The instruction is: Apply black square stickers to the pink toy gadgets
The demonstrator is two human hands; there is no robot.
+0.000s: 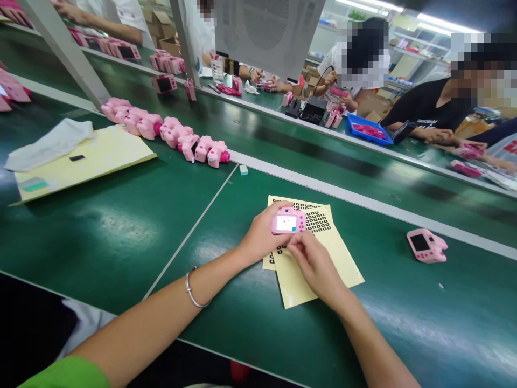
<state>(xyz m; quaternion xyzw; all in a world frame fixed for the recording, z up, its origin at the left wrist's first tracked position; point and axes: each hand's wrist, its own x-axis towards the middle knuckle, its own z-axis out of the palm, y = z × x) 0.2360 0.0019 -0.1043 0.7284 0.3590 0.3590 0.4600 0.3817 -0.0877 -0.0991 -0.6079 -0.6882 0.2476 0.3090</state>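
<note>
Pink camera (286, 222), screen lit, is gripped in the left hand (262, 233) above yellow sheets (293, 291); the right hand (314, 262), fingertips pinched together, is near its lower edge, any held item indiscernible.

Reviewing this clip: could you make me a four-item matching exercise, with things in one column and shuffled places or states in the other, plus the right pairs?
Things:
1. Held pink camera
2. Silver bracelet
3. Lone pink camera at right
4. Pale cloth

Places or states:
A. Lying on the green table, screen dark
B. Partly over a yellow sheet at left
C. In the left hand, screen lit white
D. Around the left forearm

Right pairs: 1-C, 2-D, 3-A, 4-B
</note>
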